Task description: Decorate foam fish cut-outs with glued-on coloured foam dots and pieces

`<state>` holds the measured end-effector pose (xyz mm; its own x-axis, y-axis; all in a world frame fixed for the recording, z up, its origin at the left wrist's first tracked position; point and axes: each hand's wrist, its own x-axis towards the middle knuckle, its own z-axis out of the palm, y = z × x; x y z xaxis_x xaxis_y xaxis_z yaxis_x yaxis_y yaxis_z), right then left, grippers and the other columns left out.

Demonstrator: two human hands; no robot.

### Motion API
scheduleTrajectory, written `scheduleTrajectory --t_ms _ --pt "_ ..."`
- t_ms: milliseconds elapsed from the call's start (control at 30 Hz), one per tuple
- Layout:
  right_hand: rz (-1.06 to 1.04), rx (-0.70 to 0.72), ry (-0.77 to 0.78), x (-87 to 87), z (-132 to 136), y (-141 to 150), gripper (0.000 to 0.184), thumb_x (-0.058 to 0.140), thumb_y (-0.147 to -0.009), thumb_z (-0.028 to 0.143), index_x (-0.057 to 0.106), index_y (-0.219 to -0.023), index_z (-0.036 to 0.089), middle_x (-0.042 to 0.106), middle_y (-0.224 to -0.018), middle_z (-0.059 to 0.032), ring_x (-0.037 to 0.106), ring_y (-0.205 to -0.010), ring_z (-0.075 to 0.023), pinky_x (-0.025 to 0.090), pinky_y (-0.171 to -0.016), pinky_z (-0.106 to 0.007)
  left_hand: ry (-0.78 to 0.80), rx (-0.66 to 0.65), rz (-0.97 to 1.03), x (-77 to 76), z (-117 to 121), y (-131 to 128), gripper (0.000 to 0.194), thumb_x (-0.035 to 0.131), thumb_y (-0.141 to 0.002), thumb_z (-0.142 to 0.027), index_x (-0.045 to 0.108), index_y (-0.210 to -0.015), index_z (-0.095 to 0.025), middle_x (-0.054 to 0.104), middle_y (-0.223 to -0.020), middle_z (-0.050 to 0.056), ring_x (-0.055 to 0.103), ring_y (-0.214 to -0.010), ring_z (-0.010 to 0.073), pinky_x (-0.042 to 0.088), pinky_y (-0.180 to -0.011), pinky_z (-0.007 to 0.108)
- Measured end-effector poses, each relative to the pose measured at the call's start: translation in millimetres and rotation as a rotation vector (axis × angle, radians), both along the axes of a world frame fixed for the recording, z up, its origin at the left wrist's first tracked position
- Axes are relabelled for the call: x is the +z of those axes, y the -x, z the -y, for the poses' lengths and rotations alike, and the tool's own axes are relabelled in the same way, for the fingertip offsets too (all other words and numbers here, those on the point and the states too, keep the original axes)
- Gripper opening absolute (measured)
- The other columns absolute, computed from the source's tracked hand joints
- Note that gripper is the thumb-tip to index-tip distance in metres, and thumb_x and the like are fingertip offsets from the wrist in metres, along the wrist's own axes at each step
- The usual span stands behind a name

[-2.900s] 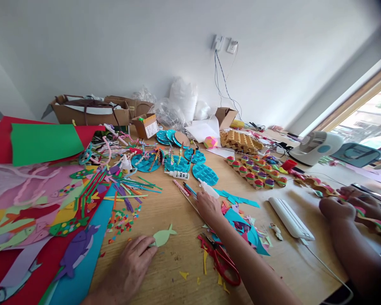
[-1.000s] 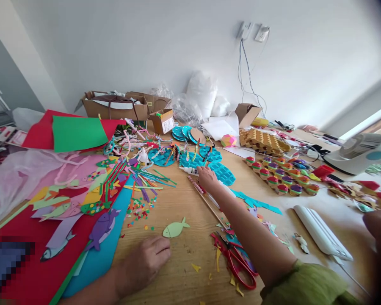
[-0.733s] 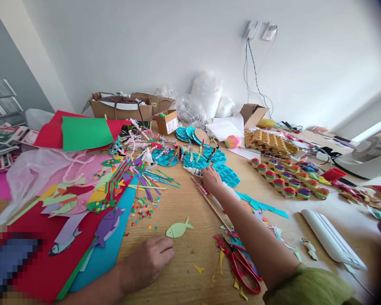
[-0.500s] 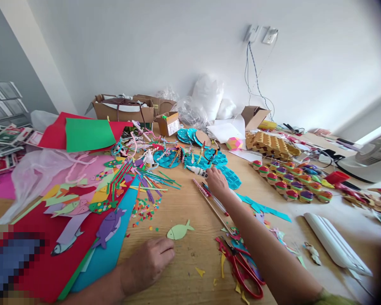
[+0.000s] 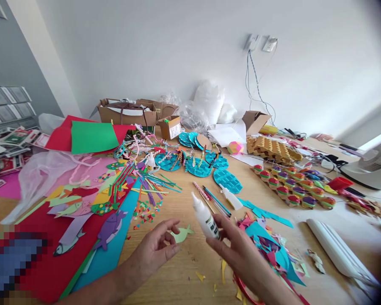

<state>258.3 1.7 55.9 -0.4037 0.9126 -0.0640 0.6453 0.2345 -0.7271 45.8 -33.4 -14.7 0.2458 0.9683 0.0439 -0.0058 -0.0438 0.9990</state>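
Observation:
In my right hand is a white glue bottle, tilted with its nozzle up and to the left. My left hand hovers over the table with fingers curled apart and nothing between them. Just beyond its fingertips lies a pale green paper fish, partly hidden by that hand. The red-handled scissors are mostly covered by my right hand and forearm. A second white squeeze bottle lies beside several pens and a pink-wrapped stick.
Coloured paper scraps pile at the right, near a white device with a cord. Painted egg-carton cups stand behind. Paper fish and sheets cover the left side. Blue discs and cardboard boxes are at the back.
My right hand took hold of the glue bottle by the blue discs and brought it back toward me. My left hand lifted and opened its fingers near the fish.

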Motion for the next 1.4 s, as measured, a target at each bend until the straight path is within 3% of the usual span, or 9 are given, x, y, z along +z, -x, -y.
scheduleTrajectory --t_ms 167,333,467,667,833,933,1067,1300,1400 --pt "0.010 0.078 0.144 -2.7 24.1 18.9 0.027 0.056 -0.073 0.024 0.056 -0.100 0.022 0.061 -0.089 -0.0017 0.053 -0.081 -0.0169 0.039 -0.072 -0.025 0.233 -0.082 0.247 20.6 6.2 -12.4 0.066 0.066 -0.064 -0.053 0.045 -0.118 -0.021 0.057 -0.096 0.006 0.053 -0.086 0.0180 0.043 -0.070 0.028" --pt "0.053 0.090 0.160 -1.3 29.6 25.8 0.026 0.057 -0.069 0.018 0.058 -0.095 0.022 0.061 -0.085 -0.0011 0.053 -0.077 -0.0156 0.039 -0.070 -0.024 0.292 -0.047 0.365 27.0 13.3 -20.3 0.048 0.069 -0.065 -0.046 0.055 -0.102 -0.019 0.061 -0.092 0.003 0.054 -0.087 0.0186 0.040 -0.077 0.029" --pt "0.001 0.109 0.142 -12.3 32.4 25.0 0.031 0.055 -0.069 0.016 0.056 -0.099 0.020 0.062 -0.088 -0.0016 0.054 -0.078 -0.0152 0.041 -0.070 -0.023 0.321 -0.001 0.381 25.5 13.3 -19.4 0.043 0.072 -0.063 -0.043 0.059 -0.095 -0.017 0.061 -0.088 0.003 0.053 -0.085 0.0185 0.038 -0.076 0.029" --pt "-0.092 0.082 0.004 -38.0 38.4 26.0 0.042 0.057 -0.073 0.022 0.046 -0.113 0.021 0.060 -0.106 -0.0064 0.056 -0.091 -0.0185 0.045 -0.077 -0.025 0.361 0.092 0.415 32.1 12.6 -21.4 0.042 0.074 -0.060 -0.041 0.061 -0.092 -0.018 0.059 -0.085 0.002 0.050 -0.082 0.0168 0.037 -0.071 0.025" --pt "-0.178 0.066 -0.239 -55.8 41.7 23.4 0.039 0.054 -0.076 0.017 0.042 -0.113 0.023 0.062 -0.101 -0.0035 0.060 -0.088 -0.0158 0.048 -0.075 -0.022 0.468 0.168 0.495 34.7 14.0 -24.3 0.043 0.075 -0.060 -0.040 0.064 -0.095 -0.018 0.057 -0.087 0.002 0.046 -0.078 0.0139 0.035 -0.065 0.023" --pt "-0.202 0.036 -0.393 -61.7 43.1 21.0 0.050 0.060 -0.072 0.017 0.039 -0.117 0.025 0.061 -0.102 -0.0036 0.060 -0.090 -0.0170 0.049 -0.076 -0.022 0.523 0.138 0.601 28.8 15.3 -24.0 0.033 0.071 -0.067 -0.034 0.063 -0.095 -0.019 0.057 -0.091 0.002 0.048 -0.081 0.0129 0.036 -0.069 0.023" --pt "-0.303 0.059 -0.542 -60.2 42.2 21.9 0.057 0.064 -0.068 0.015 0.040 -0.119 0.026 0.061 -0.102 -0.0043 0.059 -0.092 -0.0192 0.049 -0.077 -0.024 0.586 0.089 0.758 23.8 18.1 -25.8 0.025 0.065 -0.074 -0.031 0.061 -0.096 -0.020 0.058 -0.094 0.003 0.051 -0.084 0.0136 0.037 -0.074 0.026" --pt "-0.483 0.066 -0.568 -52.1 35.9 28.8 0.046 0.062 -0.071 0.011 0.048 -0.111 0.027 0.057 -0.074 0.0009 0.055 -0.059 -0.0116 0.045 -0.051 -0.019 0.644 -0.001 0.853 36.8 19.5 -37.4 0.024 0.066 -0.073 -0.034 0.062 -0.087 -0.016 0.060 -0.089 0.006 0.054 -0.083 0.0155 0.038 -0.076 0.029" --pt "-0.484 0.017 -0.594 -48.4 34.7 27.2 0.045 0.063 -0.071 0.012 0.050 -0.111 0.027 0.057 -0.081 -0.0019 0.057 -0.067 -0.0138 0.047 -0.057 -0.022 0.657 -0.012 0.816 36.1 20.3 -39.3 0.031 0.065 -0.073 -0.040 0.061 -0.093 -0.016 0.058 -0.089 0.005 0.052 -0.080 0.0132 0.038 -0.070 0.025"
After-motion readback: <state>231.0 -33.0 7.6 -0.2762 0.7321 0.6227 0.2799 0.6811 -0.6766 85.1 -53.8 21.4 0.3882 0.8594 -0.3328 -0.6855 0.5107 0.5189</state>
